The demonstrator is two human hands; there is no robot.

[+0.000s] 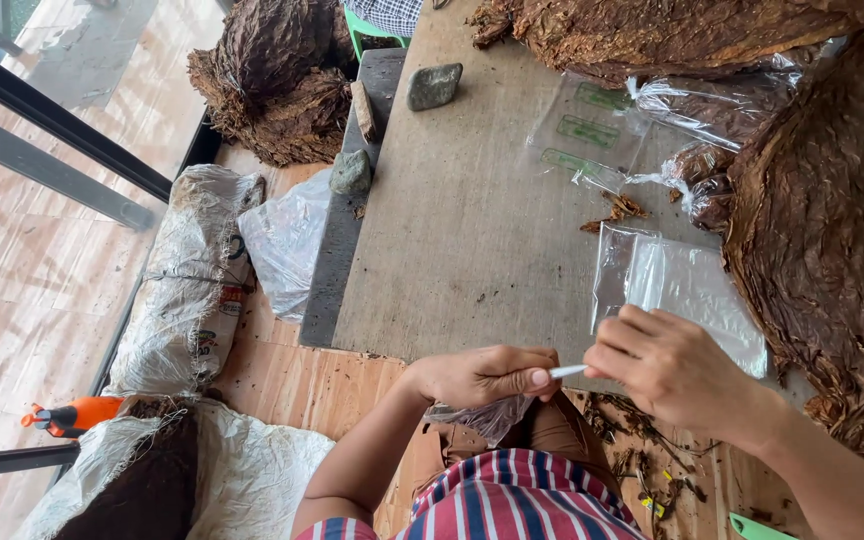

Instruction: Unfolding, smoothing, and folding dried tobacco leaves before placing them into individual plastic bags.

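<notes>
Two hands work close to the body, at the near edge of the wooden table point(452, 250). The left hand point(482, 375) pinches a small clear bag point(482, 415) with a thin white strip point(567, 371), and the right hand point(667, 365) pinches that strip's other end. The bag looks light, soft and slippery (best held by its edge). Farther off lie more clear bags point(692, 290), then dry brown leaves point(832, 220).

Person wears a short-sleeved shirt point(512, 500), striped red, navy and white; stripes run lengthwise down the front; brown trousers point(557, 425) just beyond the shirt hem; both forearms bare past the sleeve; no rings, watch or gloves visible.
</notes>
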